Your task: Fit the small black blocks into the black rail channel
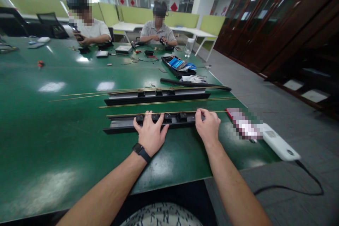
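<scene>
A black channel-shaped rail (123, 130) with a grey inside lies crosswise on the green table in front of me. Several small black blocks (182, 116) sit inside it. Over the far edge of the rail runs a thin brass-coloured rod (119, 115). My left hand (150, 132) is open, its fingers spread across the rail, blocks and rod. At the rail's right end my right hand (208, 124) is closed in a pinch on the rod, which sticks out to the right past it. Its fingertips are partly hidden.
Behind lie a second rail (159, 99) and more thin rods (127, 105). A phone (242, 123) and a white device (279, 143) with a black cable lie right. Farther back are a black tray (172, 65), a glass (189, 47) and two people (97, 31) (159, 30) handling small items.
</scene>
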`<state>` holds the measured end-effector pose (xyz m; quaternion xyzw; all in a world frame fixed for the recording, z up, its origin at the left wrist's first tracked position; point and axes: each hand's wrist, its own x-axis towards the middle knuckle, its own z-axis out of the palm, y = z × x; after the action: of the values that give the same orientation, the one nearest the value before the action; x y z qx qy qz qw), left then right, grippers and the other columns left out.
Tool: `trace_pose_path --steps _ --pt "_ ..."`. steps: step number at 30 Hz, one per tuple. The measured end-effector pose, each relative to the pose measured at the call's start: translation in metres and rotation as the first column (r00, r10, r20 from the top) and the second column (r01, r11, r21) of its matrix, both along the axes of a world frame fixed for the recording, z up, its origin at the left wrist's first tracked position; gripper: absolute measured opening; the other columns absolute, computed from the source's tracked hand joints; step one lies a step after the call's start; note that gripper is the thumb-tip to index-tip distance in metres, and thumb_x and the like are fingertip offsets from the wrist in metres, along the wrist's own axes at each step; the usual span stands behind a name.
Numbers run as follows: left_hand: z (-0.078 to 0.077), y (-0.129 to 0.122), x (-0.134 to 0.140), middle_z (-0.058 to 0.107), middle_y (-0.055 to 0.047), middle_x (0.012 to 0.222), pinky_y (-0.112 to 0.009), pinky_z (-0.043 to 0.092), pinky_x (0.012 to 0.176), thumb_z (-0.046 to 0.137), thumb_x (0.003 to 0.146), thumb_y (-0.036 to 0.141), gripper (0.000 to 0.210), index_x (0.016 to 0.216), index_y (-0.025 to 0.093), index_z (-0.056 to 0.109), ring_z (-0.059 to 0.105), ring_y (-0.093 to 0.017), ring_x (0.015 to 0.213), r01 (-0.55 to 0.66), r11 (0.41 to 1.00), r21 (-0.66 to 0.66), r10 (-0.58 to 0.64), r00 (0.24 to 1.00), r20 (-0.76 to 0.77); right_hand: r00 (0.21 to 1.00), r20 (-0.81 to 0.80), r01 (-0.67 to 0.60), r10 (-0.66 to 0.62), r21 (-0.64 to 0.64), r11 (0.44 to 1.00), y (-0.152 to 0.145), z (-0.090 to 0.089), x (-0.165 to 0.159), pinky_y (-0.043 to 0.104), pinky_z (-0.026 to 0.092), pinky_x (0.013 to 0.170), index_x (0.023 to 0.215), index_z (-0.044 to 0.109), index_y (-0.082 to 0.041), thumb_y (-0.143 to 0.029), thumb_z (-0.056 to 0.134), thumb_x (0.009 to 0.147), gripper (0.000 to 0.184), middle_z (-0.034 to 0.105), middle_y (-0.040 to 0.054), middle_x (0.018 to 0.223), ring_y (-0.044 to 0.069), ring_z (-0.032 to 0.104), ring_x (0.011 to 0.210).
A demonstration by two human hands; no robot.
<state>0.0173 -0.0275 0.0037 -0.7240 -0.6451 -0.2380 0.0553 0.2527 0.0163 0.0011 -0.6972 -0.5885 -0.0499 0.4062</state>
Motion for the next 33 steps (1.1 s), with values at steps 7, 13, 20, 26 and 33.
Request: trace_pose_path --steps 7,13,20,26,33 --pt "-0.0007 0.0003 -0.0002 0.053 -0.026 0.156 -0.079 0.018 0.118 0.055 0.102 0.048 0.047 0.146 0.031 0.065 0.045 -0.041 0.15 -0.002 1.0 0.002 0.002 1.0 -0.005 1.0 -0.014 -0.007 0.007 0.001 1.0 -0.0001 0.0003 0.0003 0.043 0.04 0.097 0.103 0.08 -0.023 -0.042 0.052 0.098 0.034 0.078 0.0093 0.097 0.027 0.064 0.103" --pt "0.0 0.0001 0.0002 0.052 -0.028 0.156 -0.079 0.02 0.117 0.054 0.103 0.049 0.048 0.147 0.032 0.063 0.044 -0.039 0.152 -0.009 1.0 -0.008 0.009 1.0 -0.022 1.0 -0.015 -0.008 0.008 -0.011 1.0 -0.0002 0.0011 0.0 0.043 0.04 0.097 0.102 0.08 -0.023 -0.044 0.052 0.097 0.036 0.078 0.009 0.096 0.027 0.064 0.103" --pt "0.0003 -0.0006 0.0001 0.052 -0.026 0.157 -0.078 0.017 0.119 0.054 0.103 0.049 0.049 0.148 0.031 0.063 0.043 -0.04 0.152 -0.013 1.0 -0.018 0.013 1.0 -0.023 1.0 -0.026 -0.003 0.002 -0.015 1.0 -0.0014 0.0019 -0.0017 0.043 0.038 0.098 0.102 0.08 -0.024 -0.043 0.053 0.097 0.033 0.078 0.0086 0.096 0.027 0.063 0.104" --pt "0.0005 -0.0005 -0.0003 0.051 -0.027 0.157 -0.078 0.018 0.119 0.053 0.104 0.049 0.049 0.148 0.031 0.063 0.043 -0.039 0.152 -0.011 1.0 -0.02 0.01 1.0 -0.028 1.0 -0.029 0.0 -0.001 -0.024 1.0 -0.0011 0.0021 -0.0017 0.043 0.038 0.099 0.103 0.079 -0.024 -0.043 0.053 0.098 0.033 0.078 0.0082 0.096 0.027 0.062 0.105" --pt "0.0016 -0.0009 0.0008 0.052 -0.026 0.156 -0.077 0.018 0.118 0.053 0.103 0.049 0.048 0.147 0.032 0.063 0.043 -0.039 0.152 -0.01 1.0 -0.019 0.009 1.0 -0.023 1.0 -0.017 -0.006 0.005 -0.034 0.999 -0.0014 0.0027 -0.0013 0.043 0.038 0.098 0.104 0.079 -0.023 -0.043 0.051 0.098 0.035 0.077 0.0095 0.096 0.027 0.061 0.104"
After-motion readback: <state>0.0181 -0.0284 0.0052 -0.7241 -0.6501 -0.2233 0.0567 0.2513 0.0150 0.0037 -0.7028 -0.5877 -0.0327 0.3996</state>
